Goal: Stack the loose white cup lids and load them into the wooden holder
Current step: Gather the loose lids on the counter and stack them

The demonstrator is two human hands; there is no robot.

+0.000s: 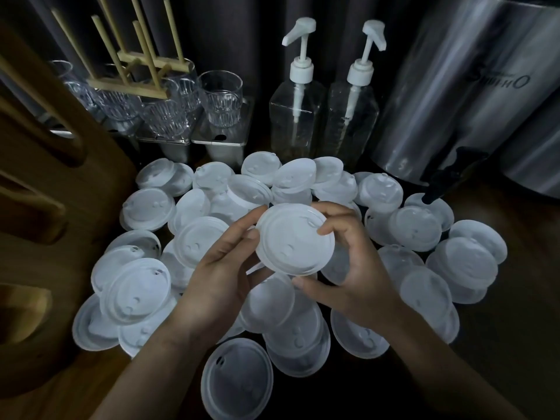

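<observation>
While both hands hover above the heap of loose lids (194,241) on the dark bench (497,298), I see the left hand (218,277) and right hand (354,268) share one white lid (295,239), fingers (330,227) curled half-closed round its rim from either side. At far left stands the wooden holder (39,189).
</observation>
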